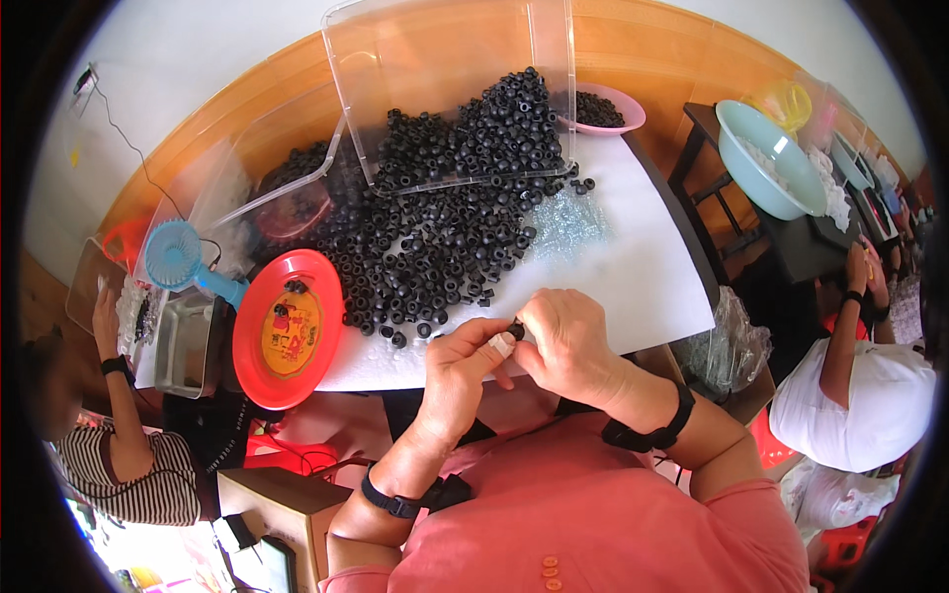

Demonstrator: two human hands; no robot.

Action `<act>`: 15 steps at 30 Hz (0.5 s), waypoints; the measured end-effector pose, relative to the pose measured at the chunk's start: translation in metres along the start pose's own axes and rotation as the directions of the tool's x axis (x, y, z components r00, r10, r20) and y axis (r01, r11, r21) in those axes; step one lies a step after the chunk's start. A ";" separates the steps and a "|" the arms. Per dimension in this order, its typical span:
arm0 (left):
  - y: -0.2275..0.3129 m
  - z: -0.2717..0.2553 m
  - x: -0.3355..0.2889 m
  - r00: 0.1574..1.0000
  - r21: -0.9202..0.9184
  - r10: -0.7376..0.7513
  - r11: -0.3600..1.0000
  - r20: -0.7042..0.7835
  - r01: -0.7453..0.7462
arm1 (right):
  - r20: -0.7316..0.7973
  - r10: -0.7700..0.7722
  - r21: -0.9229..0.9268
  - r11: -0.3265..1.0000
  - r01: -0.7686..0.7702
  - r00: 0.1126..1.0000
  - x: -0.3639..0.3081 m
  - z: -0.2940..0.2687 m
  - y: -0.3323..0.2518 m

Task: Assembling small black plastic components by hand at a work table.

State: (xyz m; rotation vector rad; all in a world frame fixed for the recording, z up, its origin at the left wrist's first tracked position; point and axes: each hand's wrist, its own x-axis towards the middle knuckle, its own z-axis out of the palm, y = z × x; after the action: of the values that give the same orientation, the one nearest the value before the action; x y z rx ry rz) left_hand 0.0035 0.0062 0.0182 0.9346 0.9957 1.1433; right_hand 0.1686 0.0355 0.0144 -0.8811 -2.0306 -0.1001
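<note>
Just in front of the table's near edge, my left hand (pixel 460 368) pinches a small black part (pixel 516 329) between thumb and finger. A white wrap (pixel 503 344) covers the tip of the left thumb. My right hand (pixel 568 339) is closed against the same part, its fingertips meeting the left ones; what it grips is hidden. Beyond both hands a large heap of small black ring-shaped parts (pixel 435 247) spreads over the white table covering (pixel 652 267). Tiny clear pieces (pixel 571 225) lie in a patch right of the heap.
A clear plastic bin (pixel 450 59) rests tipped, its black parts spilling out. Left are a red plate (pixel 250 346) with a few parts, a blue fan (pixel 174 255) and a metal tray (pixel 184 348). A pink bowl (pixel 628 107) stands at the back. People sit on both sides.
</note>
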 end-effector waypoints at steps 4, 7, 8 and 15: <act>0.003 -0.004 0.001 0.991 0.149 -0.064 0.988 0.115 0.046 | 0.147 0.004 0.139 0.990 -0.024 0.989 0.003 -0.011 0.004; 0.004 0.002 -0.004 0.992 0.152 -0.086 0.986 0.088 0.072 | 0.237 0.041 0.237 0.966 -0.099 0.971 0.001 -0.015 0.005; 0.004 0.002 -0.005 0.993 0.145 -0.090 0.986 0.076 0.079 | 0.258 0.048 0.270 0.955 -0.120 0.965 0.001 -0.016 0.005; 0.003 0.000 -0.009 0.989 0.156 -0.094 0.985 0.113 0.075 | 0.331 0.166 0.372 0.882 -0.289 0.929 -0.011 -0.012 0.002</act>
State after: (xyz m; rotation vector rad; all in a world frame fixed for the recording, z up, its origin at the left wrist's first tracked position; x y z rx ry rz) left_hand 0.0012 -0.0021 0.0221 1.0595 1.0240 0.9391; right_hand 0.1823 0.0259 0.0129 -0.8893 -2.0802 0.6104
